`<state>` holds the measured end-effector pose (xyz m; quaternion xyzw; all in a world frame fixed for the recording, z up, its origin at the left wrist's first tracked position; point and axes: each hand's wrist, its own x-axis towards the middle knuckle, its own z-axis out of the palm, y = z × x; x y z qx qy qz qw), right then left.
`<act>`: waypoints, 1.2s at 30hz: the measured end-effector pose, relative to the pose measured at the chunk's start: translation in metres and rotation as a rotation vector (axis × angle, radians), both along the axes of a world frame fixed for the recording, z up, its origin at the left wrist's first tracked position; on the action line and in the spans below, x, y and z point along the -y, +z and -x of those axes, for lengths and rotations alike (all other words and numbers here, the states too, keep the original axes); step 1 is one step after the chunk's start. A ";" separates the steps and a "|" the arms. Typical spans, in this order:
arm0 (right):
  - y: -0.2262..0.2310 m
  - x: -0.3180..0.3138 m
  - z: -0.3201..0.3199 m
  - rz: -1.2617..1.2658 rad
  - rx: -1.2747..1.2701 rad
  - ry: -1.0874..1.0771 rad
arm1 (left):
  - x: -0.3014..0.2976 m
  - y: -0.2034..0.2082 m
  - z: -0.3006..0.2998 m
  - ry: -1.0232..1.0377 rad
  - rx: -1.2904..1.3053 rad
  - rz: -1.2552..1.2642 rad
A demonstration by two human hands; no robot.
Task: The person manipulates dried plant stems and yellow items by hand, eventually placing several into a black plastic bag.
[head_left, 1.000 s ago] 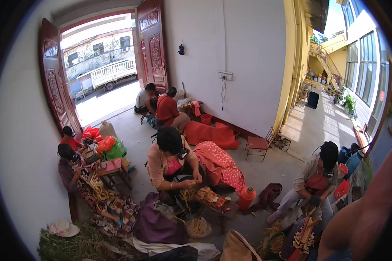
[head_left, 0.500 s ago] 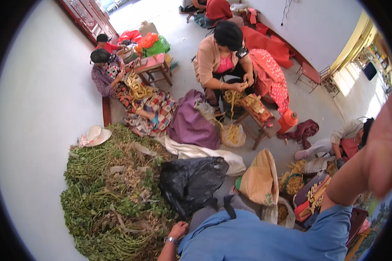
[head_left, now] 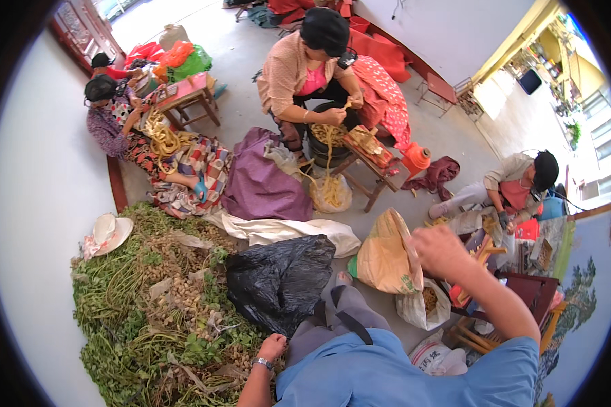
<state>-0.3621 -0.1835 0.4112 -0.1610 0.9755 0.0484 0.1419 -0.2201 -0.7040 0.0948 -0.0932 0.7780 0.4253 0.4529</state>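
My left hand (head_left: 273, 347) is loosely closed beside my left thigh, at the edge of a heap of green plants with peanuts (head_left: 166, 292). A watch is on that wrist. My right hand (head_left: 443, 253), fingers curled in and nothing showing in them, hangs over the right side of an orange-tan woven sack (head_left: 383, 254). Whether it touches the sack I cannot tell. A black plastic bag (head_left: 278, 278) lies before my knees. Beneath my right hand stands a white sack (head_left: 414, 308) with brownish pieces in it.
Ahead, a person (head_left: 305, 74) handles yellowish strips over a black bucket (head_left: 326, 146) beside a small wooden stool (head_left: 370, 166). Others sit at the left and right. A purple cloth (head_left: 265, 180) and white cloth (head_left: 285, 230) lie ahead; a dark red stool (head_left: 529, 292) stands right.
My right hand has come down from close to the camera at the right to beside the orange-tan sack. My view has shifted rightward. My left hand stays by my thigh.
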 end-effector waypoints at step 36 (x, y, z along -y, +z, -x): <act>-0.325 0.127 0.057 0.158 0.815 0.155 | -0.117 -0.050 0.029 0.507 0.445 -0.243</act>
